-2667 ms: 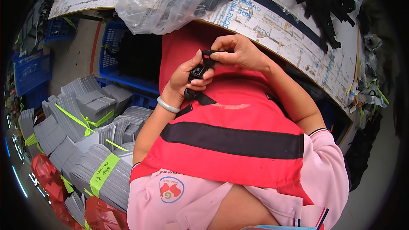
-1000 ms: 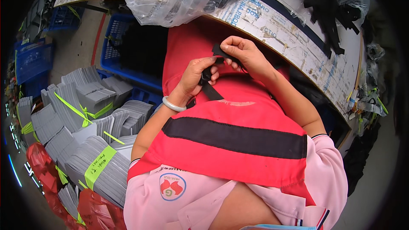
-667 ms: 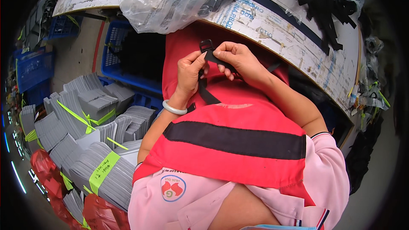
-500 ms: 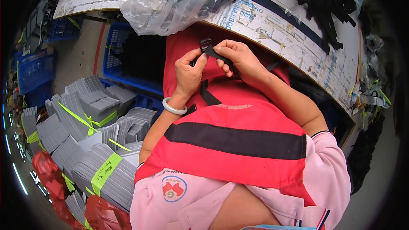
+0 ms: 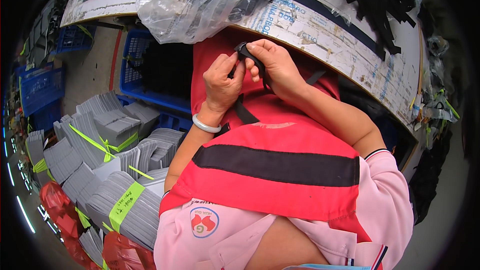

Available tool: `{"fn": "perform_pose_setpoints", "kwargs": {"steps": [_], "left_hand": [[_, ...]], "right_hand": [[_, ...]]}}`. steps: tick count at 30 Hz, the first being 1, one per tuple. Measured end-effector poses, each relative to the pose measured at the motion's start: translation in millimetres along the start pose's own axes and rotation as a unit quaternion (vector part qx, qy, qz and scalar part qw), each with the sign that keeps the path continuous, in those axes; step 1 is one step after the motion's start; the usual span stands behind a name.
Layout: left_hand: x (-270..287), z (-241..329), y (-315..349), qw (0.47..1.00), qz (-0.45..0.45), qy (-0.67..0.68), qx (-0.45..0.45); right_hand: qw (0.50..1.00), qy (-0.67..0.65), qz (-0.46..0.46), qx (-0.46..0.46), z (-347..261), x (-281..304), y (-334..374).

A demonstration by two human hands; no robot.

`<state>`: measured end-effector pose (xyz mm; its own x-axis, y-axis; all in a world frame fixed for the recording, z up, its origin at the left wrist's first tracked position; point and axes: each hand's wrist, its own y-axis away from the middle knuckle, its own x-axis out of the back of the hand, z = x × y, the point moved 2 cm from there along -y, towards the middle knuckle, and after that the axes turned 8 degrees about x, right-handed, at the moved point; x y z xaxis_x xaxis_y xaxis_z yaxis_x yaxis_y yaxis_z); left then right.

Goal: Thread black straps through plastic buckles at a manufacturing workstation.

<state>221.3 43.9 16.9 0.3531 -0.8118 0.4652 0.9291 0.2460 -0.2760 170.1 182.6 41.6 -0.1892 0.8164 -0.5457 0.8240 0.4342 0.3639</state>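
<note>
Both hands meet above my lap, close to the table's near edge. My left hand [image 5: 221, 84], with a pale bangle on its wrist, is closed in a pinch at a small black plastic buckle [image 5: 241, 48]; its fingers partly cover that piece. A black webbing strap [image 5: 257, 63] runs from the buckle into my right hand [image 5: 280, 67], whose thumb and fingers are closed on it. More of the strap [image 5: 246, 114] hangs below the hands and lies over the red apron [image 5: 300, 120]. How the strap threads through the buckle is too small to tell.
Ahead, a worn white table [image 5: 320, 35] carries a clear plastic bag [image 5: 185, 10] of black parts and a pile of black straps [image 5: 372, 5]. A blue crate [image 5: 131, 70] with black contents stands left, near grey sheet bundles [image 5: 107, 200] with yellow-green ties and red bags [image 5: 125, 252].
My right hand has shifted slightly left and up, its thumb now over the buckle. The strap bends in a tighter curve, and my left hand has turned slightly.
</note>
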Motion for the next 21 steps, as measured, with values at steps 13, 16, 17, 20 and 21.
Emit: {"fn": "perform_pose_setpoints", "kwargs": {"steps": [13, 16, 17, 20, 21], "left_hand": [[1.3, -11.5, -2.9, 0.75, -0.126, 0.475, 0.443], [5.7, 4.9, -9.8, 0.799, -0.083, 0.429, 0.413], [6.8, 7.1, -11.0, 0.818, -0.057, 0.422, 0.387], [6.1, 6.8, -9.9, 0.875, -0.052, 0.349, 0.332], [6.3, 9.3, -10.2, 0.903, -0.05, 0.301, 0.301]], "right_hand": [[0.914, 0.335, -0.082, 0.215, -4.7, 19.2, 0.3], [0.931, 0.245, -0.097, 0.252, -32.5, -3.9, 20.6], [0.931, 0.246, -0.096, 0.251, -36.5, -4.9, 20.3], [0.941, 0.32, -0.032, 0.102, -32.4, 4.9, 10.7], [0.941, 0.321, -0.032, 0.103, -34.3, 4.8, 11.0]]}}
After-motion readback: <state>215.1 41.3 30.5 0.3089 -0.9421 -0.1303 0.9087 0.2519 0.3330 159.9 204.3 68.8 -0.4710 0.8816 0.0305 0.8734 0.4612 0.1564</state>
